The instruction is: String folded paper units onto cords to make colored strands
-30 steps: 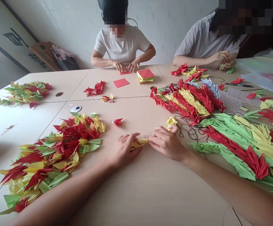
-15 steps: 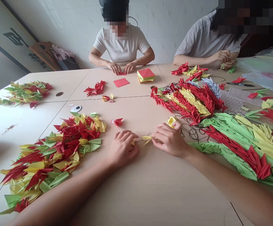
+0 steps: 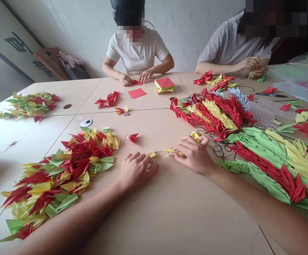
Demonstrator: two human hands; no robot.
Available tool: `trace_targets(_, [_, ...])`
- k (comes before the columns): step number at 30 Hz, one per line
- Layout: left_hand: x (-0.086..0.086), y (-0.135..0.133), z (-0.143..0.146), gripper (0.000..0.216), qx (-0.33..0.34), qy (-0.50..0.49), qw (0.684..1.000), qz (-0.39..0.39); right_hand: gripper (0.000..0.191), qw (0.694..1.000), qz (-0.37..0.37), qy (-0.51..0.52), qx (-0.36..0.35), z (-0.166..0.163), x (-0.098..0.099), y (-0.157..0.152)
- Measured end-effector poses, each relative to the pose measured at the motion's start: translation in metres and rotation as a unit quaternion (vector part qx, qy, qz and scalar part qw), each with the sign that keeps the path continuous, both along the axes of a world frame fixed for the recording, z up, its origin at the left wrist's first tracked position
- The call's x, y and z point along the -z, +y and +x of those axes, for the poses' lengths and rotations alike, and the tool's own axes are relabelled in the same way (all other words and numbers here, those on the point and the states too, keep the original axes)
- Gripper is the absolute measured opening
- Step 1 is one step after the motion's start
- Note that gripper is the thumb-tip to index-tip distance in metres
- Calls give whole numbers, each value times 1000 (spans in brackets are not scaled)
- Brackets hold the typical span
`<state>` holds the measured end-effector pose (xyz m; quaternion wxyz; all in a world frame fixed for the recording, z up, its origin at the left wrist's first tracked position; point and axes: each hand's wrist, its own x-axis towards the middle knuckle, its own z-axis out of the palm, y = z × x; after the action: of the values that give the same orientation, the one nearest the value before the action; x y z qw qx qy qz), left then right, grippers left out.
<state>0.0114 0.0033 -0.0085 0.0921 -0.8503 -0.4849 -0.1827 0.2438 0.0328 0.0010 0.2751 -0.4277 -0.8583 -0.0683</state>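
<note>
A thin black string (image 3: pixel 160 152) spans the gap between my two hands. My left hand (image 3: pixel 134 170) is closed on its left end, and a small yellow folded paper piece (image 3: pixel 151 154) shows beside the fingertips. In my right hand (image 3: pixel 192 154), closed fingers grip a yellow paper crane (image 3: pixel 180 154), partly hidden, on the string. Another yellow folded paper (image 3: pixel 195 135) sticks out behind that hand's knuckles. A big heap of red, yellow and green paper cranes (image 3: pixel 74 166) lies left of my left hand. Strung cranes (image 3: pixel 214 113) lie beyond my right hand, with tangled black cord (image 3: pixel 214 148) beside it.
Green, red and yellow crane strands (image 3: pixel 270 170) lie near my right forearm. A single red crane (image 3: pixel 133 138) lies ahead. Across the table a person (image 3: pixel 140 53) handles red paper beside a paper stack (image 3: pixel 164 86). Another person (image 3: pixel 230 46) works at the right.
My left hand has shifted slightly left and down, and the small yellow piece shows more clearly. More yellow paper shows at my right fingertips. The person opposite has moved a hand on the red paper.
</note>
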Motion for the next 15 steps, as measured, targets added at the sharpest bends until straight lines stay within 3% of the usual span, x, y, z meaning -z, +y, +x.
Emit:
trace_targets(6, [0,3,0,15,-16,10,999,-26,13,1000,8,8,-4,-1,2,1])
trace_targets(10, [-2,5,-3,11,28,-109,991,-75,13,1000,1,2,-12,-1,5,1])
trace_targets(12, [0,5,-5,9,72,-221,965,-121,12,1000,-9,-6,-15,-1,6,1])
trace_targets(15, [6,4,-8,9,100,-413,889,-171,11,1000,-19,-14,-17,-1,7,1])
